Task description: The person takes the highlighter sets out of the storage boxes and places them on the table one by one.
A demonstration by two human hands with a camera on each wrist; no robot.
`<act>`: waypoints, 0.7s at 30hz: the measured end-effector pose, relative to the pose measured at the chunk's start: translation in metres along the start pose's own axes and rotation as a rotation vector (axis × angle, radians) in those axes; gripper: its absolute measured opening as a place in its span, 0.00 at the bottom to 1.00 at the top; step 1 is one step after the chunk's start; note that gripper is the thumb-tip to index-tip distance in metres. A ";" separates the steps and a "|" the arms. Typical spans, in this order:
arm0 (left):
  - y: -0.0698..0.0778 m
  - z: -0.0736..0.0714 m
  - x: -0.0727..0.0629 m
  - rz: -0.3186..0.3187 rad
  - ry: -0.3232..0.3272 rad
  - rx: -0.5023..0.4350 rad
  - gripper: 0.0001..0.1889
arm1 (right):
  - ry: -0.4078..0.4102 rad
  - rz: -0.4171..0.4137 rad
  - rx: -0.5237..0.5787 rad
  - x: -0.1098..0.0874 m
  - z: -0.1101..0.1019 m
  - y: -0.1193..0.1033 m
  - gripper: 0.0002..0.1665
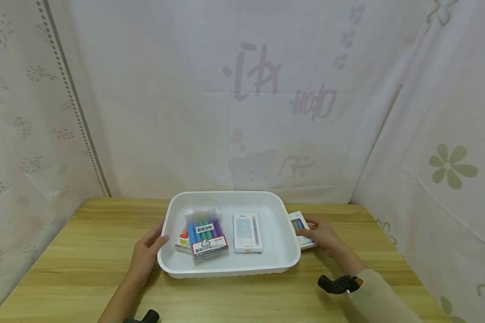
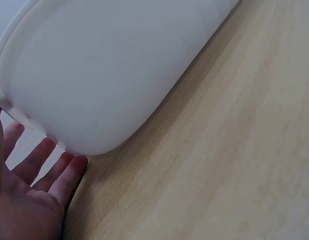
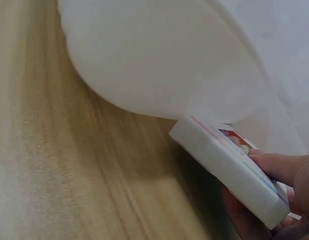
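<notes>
The left hand, gripping the white tray beside it, should steady it while the right hand, pinching the small white box just outside the tray, avoids bumping it.

head: high, forward-down, farther | left/right wrist: low, close, facing white tray | shared: white tray

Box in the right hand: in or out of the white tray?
Out. In the head view, the right hand holds the box beyond the right rim of the white tray; the right wrist view agrees.
</notes>
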State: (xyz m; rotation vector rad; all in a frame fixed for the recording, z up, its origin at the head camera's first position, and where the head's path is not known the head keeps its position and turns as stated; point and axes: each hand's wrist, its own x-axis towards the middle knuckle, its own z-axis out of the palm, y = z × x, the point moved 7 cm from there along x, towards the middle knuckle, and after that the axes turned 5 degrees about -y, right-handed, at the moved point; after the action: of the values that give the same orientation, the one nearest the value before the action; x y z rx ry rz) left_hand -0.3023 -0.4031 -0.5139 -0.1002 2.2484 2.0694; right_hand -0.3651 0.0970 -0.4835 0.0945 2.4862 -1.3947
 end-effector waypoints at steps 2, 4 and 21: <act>0.000 0.000 0.000 0.000 0.000 0.001 0.31 | 0.004 0.003 -0.007 -0.001 0.002 0.001 0.42; -0.001 0.000 -0.001 0.000 -0.001 0.001 0.31 | 0.007 0.006 -0.010 -0.001 0.004 0.002 0.42; 0.002 0.001 -0.001 -0.008 -0.001 -0.005 0.31 | 0.121 0.022 -0.348 -0.008 0.003 -0.010 0.35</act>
State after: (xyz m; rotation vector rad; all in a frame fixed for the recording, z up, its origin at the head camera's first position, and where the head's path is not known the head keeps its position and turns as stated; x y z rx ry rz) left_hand -0.3019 -0.4022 -0.5118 -0.1083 2.2385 2.0714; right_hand -0.3593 0.0899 -0.4741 0.1356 2.7770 -0.9534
